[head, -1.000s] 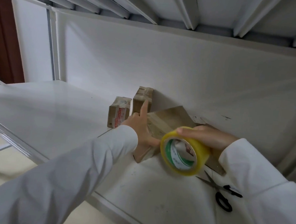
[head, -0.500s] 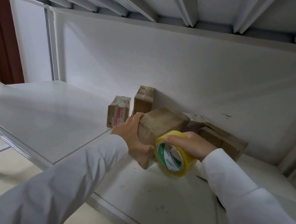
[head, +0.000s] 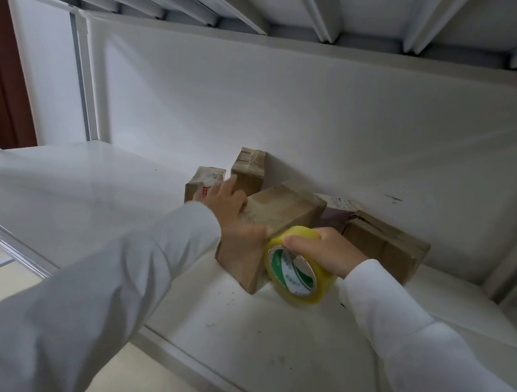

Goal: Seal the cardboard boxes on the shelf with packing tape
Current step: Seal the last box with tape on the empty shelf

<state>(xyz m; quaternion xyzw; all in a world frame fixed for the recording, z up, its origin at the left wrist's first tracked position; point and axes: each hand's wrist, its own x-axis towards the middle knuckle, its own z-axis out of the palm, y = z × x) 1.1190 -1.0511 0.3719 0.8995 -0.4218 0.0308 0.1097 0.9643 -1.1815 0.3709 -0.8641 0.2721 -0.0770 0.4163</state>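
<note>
A brown cardboard box stands on the white shelf, its near corner toward me. My left hand lies flat on the box's left top edge, fingers stretched toward the back. My right hand grips a yellow roll of packing tape and holds it against the box's right front face. Two small taped boxes, one beside the other, sit behind my left hand. A larger box lies to the right, behind my right wrist.
The shelf's white back wall rises just behind the boxes. The upper shelf's ribs hang overhead. A shelf post stands at the left. A dark object with a white label lies between the boxes.
The box has been turned and set upright on the shelf. My left hand shifted from its side to its top, and the tape roll moved down against the box. The scissors have left the view.
</note>
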